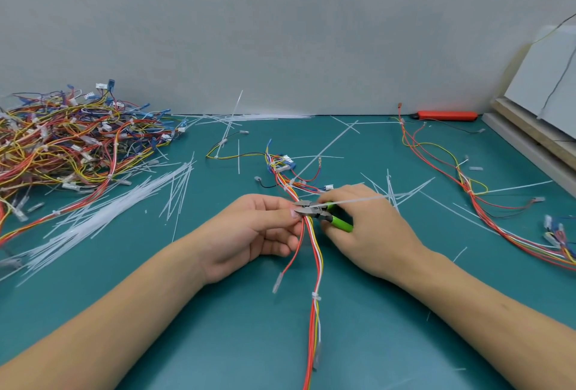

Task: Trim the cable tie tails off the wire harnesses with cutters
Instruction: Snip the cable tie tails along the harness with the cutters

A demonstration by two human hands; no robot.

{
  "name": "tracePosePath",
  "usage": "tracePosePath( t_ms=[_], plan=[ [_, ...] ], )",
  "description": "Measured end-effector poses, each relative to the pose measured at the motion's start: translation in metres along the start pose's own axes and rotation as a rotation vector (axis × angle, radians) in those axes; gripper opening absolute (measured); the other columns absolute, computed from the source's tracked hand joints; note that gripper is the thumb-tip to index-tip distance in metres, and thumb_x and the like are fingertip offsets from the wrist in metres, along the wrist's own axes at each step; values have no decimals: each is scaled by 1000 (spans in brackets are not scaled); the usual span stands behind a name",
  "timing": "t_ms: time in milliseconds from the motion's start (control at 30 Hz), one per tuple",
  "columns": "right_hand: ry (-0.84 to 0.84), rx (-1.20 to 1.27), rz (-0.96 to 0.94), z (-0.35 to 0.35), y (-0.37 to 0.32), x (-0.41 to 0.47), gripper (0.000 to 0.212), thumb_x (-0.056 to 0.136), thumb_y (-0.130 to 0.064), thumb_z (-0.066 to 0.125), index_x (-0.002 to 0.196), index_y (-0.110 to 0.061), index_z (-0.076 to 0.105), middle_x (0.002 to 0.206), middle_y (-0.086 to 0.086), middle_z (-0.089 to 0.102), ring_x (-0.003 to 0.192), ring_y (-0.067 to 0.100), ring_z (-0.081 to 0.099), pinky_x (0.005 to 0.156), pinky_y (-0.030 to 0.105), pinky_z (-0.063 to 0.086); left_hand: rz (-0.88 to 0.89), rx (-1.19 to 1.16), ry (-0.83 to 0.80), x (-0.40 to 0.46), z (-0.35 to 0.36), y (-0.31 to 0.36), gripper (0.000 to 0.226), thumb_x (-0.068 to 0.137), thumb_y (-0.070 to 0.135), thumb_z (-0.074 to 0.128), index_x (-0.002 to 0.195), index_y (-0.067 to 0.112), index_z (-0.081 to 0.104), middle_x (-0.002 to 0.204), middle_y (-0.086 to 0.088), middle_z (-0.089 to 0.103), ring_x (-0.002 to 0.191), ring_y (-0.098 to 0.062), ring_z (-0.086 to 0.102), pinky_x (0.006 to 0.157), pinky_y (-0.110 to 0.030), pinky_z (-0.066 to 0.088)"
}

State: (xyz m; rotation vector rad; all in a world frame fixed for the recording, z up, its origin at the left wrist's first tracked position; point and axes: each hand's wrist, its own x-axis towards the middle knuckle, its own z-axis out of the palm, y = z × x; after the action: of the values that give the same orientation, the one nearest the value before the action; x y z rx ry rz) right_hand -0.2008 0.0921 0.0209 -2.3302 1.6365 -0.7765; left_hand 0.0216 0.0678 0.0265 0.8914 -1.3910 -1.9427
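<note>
Seen from the head camera, a person's left hand (252, 230) pinches a bundled harness of red, white and yellow wires (315, 268) lying at the middle of the teal mat surface (218, 327), while the right hand (371, 227) grips green-handled steel cutters (324, 213) whose jaws sit at a translucent white cable tie tail (358, 199) that juts out to the right. A large tangled heap of multicoloured wire harnesses (68, 140) fills the far left beside a loose sheaf of white cable ties (103, 215); another long red-and-yellow harness (467, 184) trails down the right side, near an orange-red bar-shaped tool (447, 115) at the wall.
</note>
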Motion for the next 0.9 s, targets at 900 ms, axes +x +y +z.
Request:
tracePosePath(
  t_ms=[900],
  plan=[
    [7,12,-31,2,3,3,10,84,-31,57,84,-24,65,81,-8,60,86,21,54,79,42,49,11,29,4,0,1,-1,13,90,20,69,89,7,68,83,-11,66,65,-15,64,61,-23,56]
  ],
)
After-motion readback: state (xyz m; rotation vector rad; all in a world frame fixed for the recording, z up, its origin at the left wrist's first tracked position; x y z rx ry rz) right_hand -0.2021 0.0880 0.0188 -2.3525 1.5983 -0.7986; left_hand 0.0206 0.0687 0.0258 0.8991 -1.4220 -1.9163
